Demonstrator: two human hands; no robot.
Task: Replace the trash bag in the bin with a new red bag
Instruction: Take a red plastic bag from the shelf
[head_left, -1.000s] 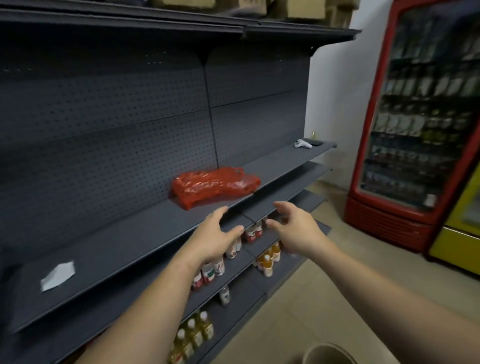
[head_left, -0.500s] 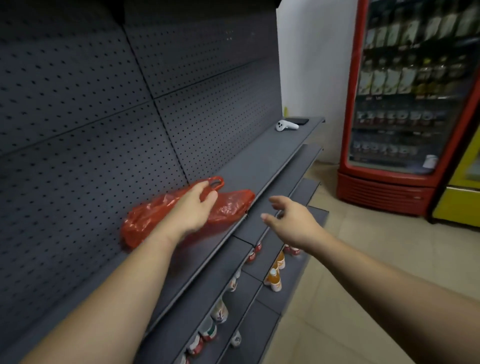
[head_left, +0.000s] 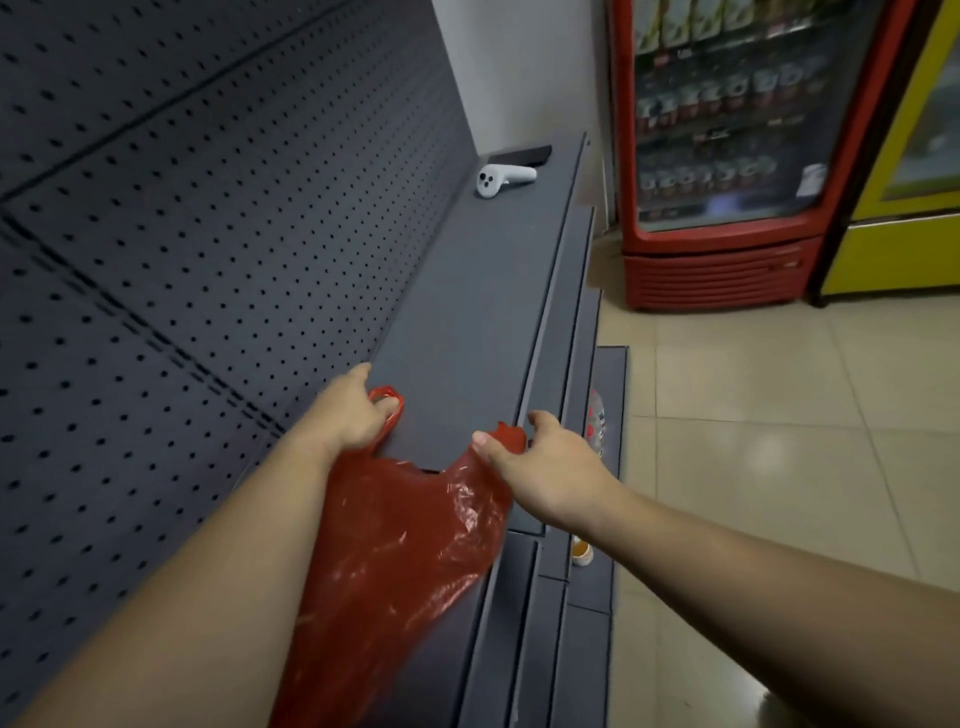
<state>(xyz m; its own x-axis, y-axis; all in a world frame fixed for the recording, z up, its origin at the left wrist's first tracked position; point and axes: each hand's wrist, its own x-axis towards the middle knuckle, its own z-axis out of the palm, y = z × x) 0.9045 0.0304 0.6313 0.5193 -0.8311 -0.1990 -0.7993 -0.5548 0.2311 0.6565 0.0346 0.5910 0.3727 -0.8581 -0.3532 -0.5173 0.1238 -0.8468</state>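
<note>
A crinkled red plastic bag (head_left: 410, 540) lies stretched along the dark grey shelf (head_left: 467, 332), between my two forearms. My left hand (head_left: 353, 410) is closed on one red handle loop of the bag at the far end. My right hand (head_left: 550, 473) pinches the bag's other handle near the shelf's front edge. The bag's lower end runs out of view under my left arm. No bin is in view.
A white handheld controller (head_left: 501, 178) and a flat black device (head_left: 519, 154) lie at the shelf's far end. Bottles (head_left: 596, 415) stand on lower shelves. A red drinks fridge (head_left: 727, 156) and a yellow cabinet (head_left: 904, 208) stand on the tiled floor to the right.
My left hand has closed on a handle of the red bag, and my right hand has come in and gripped the other one. The camera has moved closer and looks further down.
</note>
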